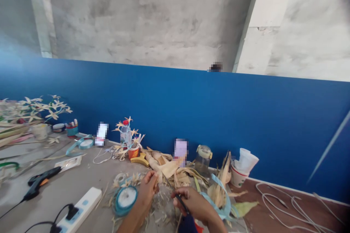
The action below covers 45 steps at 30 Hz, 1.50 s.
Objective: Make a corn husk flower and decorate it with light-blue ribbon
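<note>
My left hand (pixel 149 187) is closed in a pinch on a pale strip of dried husk (pixel 160 176) above a litter of straw scraps. My right hand (pixel 191 204) is curled round a thin dark tool (pixel 181 201) whose shape I cannot make out. Both hands sit low in the view, close together. A teal ribbon spool (pixel 125 199) lies just left of my left hand. A heap of dried corn husks (pixel 175 169) lies right behind the hands.
A black glue gun (pixel 41 180) and a white power strip (pixel 80 209) lie at the left. Husk flowers (pixel 38 109), a glass jar (pixel 203 159), paper cups (pixel 242 171) and white cables (pixel 287 204) stand along the blue partition (pixel 218 116).
</note>
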Available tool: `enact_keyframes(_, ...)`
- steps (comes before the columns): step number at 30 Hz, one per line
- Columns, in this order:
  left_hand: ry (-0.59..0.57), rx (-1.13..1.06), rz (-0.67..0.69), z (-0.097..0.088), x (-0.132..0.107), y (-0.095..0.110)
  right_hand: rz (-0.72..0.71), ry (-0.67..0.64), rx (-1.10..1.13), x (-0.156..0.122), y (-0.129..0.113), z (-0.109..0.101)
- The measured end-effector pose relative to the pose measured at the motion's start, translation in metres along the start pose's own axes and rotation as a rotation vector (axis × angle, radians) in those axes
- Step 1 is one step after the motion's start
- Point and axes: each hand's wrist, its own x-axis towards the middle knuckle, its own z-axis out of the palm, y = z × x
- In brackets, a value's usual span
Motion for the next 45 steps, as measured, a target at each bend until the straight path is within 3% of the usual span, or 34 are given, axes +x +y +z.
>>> enact_keyframes(24, 0.029, -0.011, -0.021, 0.0030, -0.0053, 0.0086, 0.020, -0.017, -0.012, -0.0008, -0.0013, -0.0027)
enact_keyframes(31, -0.038, 0.018, -0.038, 0.0028, -0.0056, 0.0043, 0.020, 0.008, -0.022, -0.0028, -0.0041, -0.0004)
enact_keyframes(38, 0.035, -0.051, 0.016, -0.0010, -0.0020, 0.0022, 0.004, -0.021, -0.032, -0.0038, 0.0005, -0.0026)
enact_keyframes(45, 0.014, -0.050, -0.008, 0.0022, -0.0046, 0.0041, 0.013, -0.045, -0.002, 0.0000, 0.0041, -0.0018)
